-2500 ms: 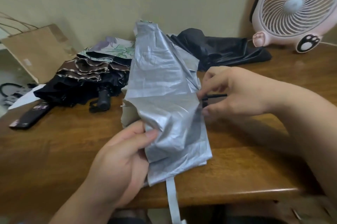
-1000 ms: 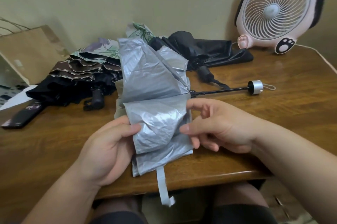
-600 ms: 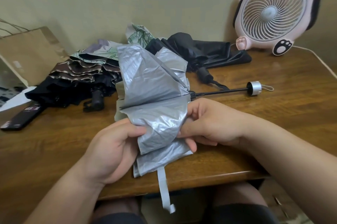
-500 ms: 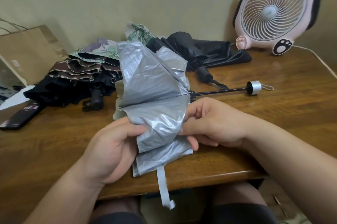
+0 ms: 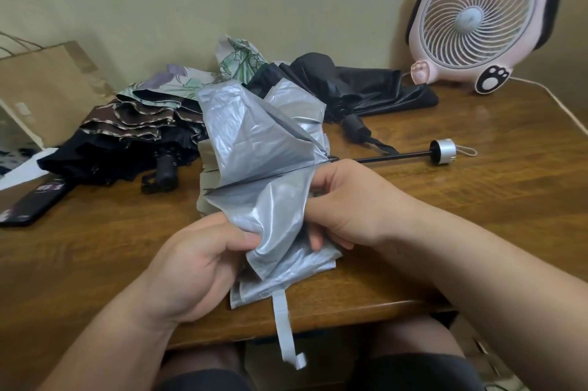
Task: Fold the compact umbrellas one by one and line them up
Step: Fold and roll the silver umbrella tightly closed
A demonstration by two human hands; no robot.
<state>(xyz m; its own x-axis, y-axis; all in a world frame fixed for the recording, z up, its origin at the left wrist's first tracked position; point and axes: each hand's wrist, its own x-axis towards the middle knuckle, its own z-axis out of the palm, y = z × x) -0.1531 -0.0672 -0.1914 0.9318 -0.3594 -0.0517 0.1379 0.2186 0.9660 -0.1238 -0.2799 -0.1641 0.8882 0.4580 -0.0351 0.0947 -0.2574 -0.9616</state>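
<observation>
Your left hand (image 5: 203, 263) is curled, its thumb and fingers pinching a fold of the silver umbrella (image 5: 264, 149) along the left side of the canopy. Your right hand (image 5: 346, 203) is curled as well, gripping the same fabric from the right, with its fingertips (image 5: 315, 241) tucked in under a fold; how many of them actually hold cloth I cannot tell. The canopy is bunched between your two hands near the front edge of the table (image 5: 493, 231). Its upper part rises in loose, crumpled panels behind your knuckles, and its lower hem lies on the wood.

The thin black shaft (image 5: 394, 156) comes out of the canopy just above your right hand and runs to the right, low over the table. It ends in a silver handle (image 5: 443, 152) with a small wrist loop, well apart from both hands. The closure strap (image 5: 283, 327) hangs down from the hem, over the table's front edge, between your forearms.

Behind the silver canopy lie the other umbrellas, all unfolded: a black umbrella (image 5: 375, 88) at the back right, a floral umbrella (image 5: 187, 82) at the back, and a brown ruffled umbrella (image 5: 133, 117) to the left. A pink fan (image 5: 477, 12) stands at the far right corner. A paper bag (image 5: 41, 82) leans at the far left, with a dark phone (image 5: 28, 203) in front of it.
</observation>
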